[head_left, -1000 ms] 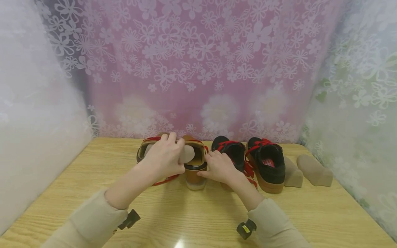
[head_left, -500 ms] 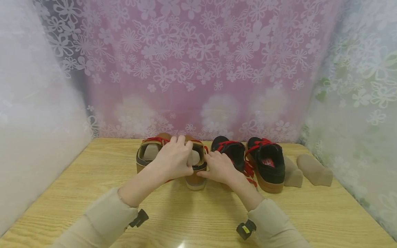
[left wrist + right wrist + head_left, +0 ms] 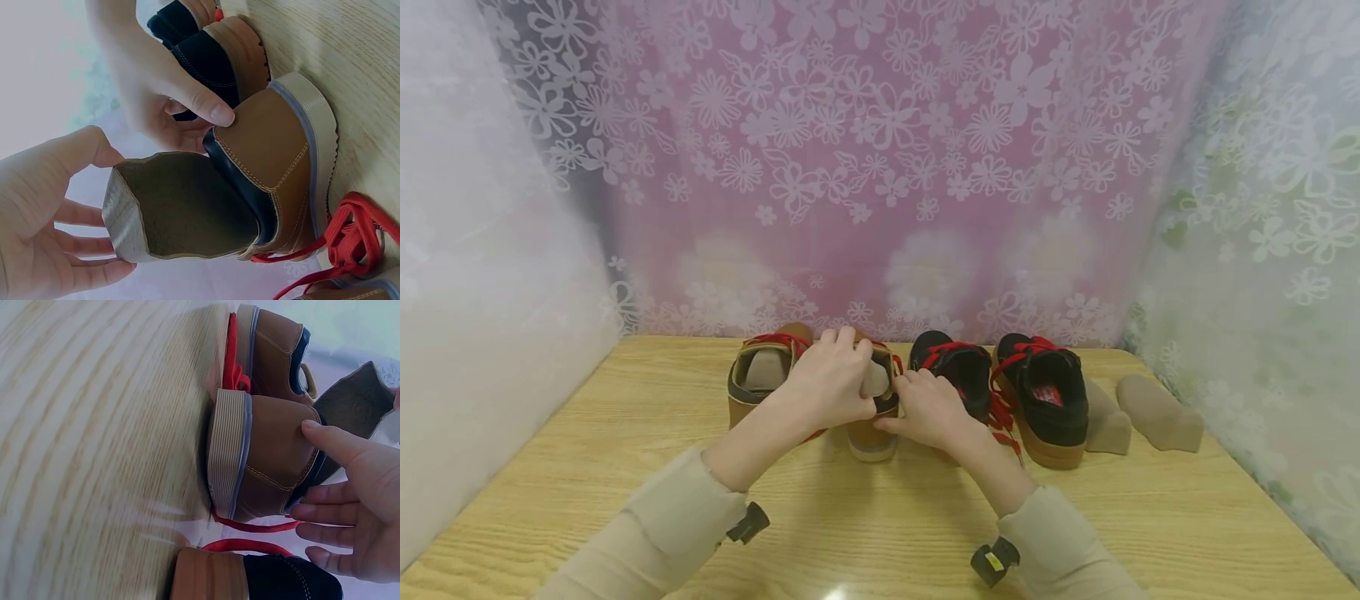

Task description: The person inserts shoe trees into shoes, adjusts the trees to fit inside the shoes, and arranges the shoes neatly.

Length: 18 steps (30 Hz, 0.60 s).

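Two brown shoes with red laces stand side by side; the left one [image 3: 745, 407] has a beige shoe insert [image 3: 767, 369] inside it. My left hand [image 3: 826, 385], also in the left wrist view [image 3: 56, 206], pinches a second hollow beige insert [image 3: 187, 206] between thumb and fingers, its far end inside the opening of the right brown shoe [image 3: 269, 137]. My right hand [image 3: 931, 408] holds the heel of that shoe, thumb on the outside of the brown heel [image 3: 278, 440] and fingers along its side in the right wrist view.
Right of the brown pair stand two black shoes with red laces, the farther one [image 3: 1056, 425] showing a red insole. Two more beige inserts [image 3: 1159, 412] lie on the wooden table [image 3: 880, 533] at the right. A pink floral curtain [image 3: 880, 167] hangs behind.
My left hand has moved right with the insert, which now sits over the right brown shoe's opening. The insert in the left brown shoe has come into view. My right hand has hardly moved.
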### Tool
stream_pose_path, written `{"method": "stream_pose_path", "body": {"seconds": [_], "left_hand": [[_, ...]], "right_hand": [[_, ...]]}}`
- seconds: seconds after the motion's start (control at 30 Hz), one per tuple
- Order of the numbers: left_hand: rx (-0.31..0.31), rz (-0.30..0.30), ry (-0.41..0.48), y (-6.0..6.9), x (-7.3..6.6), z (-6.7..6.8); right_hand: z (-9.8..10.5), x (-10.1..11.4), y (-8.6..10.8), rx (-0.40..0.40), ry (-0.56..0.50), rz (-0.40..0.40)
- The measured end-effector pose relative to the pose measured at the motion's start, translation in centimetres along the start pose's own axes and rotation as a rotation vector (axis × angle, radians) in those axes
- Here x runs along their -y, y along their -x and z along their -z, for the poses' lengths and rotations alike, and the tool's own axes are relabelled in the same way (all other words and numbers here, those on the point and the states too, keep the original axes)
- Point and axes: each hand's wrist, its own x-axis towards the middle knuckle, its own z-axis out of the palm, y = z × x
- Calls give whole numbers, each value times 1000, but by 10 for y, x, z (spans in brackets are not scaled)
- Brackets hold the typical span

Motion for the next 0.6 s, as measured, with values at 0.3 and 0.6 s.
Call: {"method": "stream_pose_path", "body": {"seconds": [0.3,0.6], "left_hand": [[16,18,-1,-6,1,-6],[38,46,11,-11,0,-9]], "right_hand": [[1,0,3,29,39,27],[-2,2,6,-29,79,77]]}}
